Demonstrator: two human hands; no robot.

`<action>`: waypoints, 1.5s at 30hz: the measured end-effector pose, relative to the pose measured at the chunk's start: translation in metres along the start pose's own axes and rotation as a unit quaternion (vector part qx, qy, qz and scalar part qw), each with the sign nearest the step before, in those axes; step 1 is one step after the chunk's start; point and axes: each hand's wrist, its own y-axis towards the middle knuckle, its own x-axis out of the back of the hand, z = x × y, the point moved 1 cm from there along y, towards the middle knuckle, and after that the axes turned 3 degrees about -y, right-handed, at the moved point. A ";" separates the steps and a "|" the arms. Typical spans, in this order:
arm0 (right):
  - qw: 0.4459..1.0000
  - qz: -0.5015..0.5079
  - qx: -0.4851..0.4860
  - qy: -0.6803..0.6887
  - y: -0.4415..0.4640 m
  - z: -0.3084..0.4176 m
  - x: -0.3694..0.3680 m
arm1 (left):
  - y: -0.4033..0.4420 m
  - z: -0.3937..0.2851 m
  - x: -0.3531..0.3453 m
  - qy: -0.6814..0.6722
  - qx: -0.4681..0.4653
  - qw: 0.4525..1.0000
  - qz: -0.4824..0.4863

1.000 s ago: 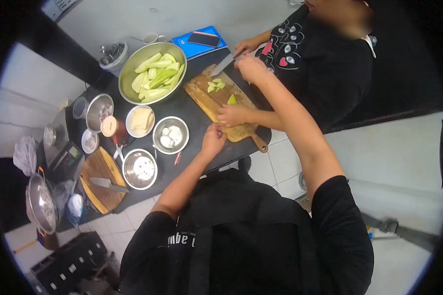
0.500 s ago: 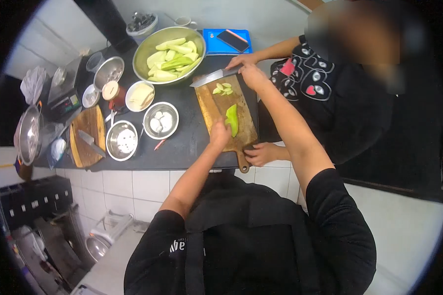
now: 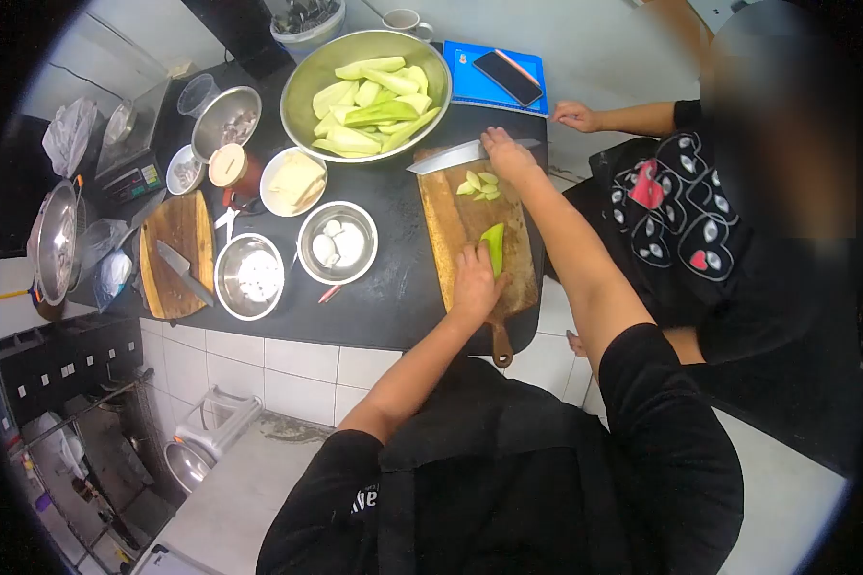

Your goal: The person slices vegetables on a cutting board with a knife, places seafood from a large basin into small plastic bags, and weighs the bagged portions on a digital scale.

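My right hand (image 3: 510, 156) is on the large kitchen knife (image 3: 448, 157) around where blade meets handle; the blade lies across the far end of the wooden cutting board (image 3: 446, 230), pointing left. With the fingers of my left hand (image 3: 477, 285) I hold a bright green vegetable piece (image 3: 493, 245) on the board, partly covering it. Between the knife and that piece sits a small group of pale green slices (image 3: 479, 187). Beyond the board stands a big metal bowl (image 3: 297, 105) of peeled, pale green wedges (image 3: 366, 107).
A co-worker's hand (image 3: 577, 117) is beside the blue tray (image 3: 460, 81) bearing a phone (image 3: 508, 77). Metal bowls (image 3: 338, 241) and a white bowl (image 3: 294, 182) stand left of my board. A second knife (image 3: 184, 273) lies on another wooden board (image 3: 173, 225).
The co-worker's hands have drawn away from the knife and the board's handle. My right hand has shifted onto the knife near its handle. My view has shifted, moving the scene.
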 end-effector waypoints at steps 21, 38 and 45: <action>0.963 -0.018 0.027 0.266 -0.089 -0.059 0.000 | 0.004 -0.021 -0.025 0.168 0.008 0.977 -0.131; 0.918 0.052 -0.005 0.392 -0.267 -0.054 -0.003 | 0.005 -0.026 -0.050 0.036 0.193 0.967 -0.163; 0.932 0.091 0.006 0.352 -0.273 -0.042 -0.004 | 0.009 -0.011 -0.046 0.056 0.158 0.976 -0.138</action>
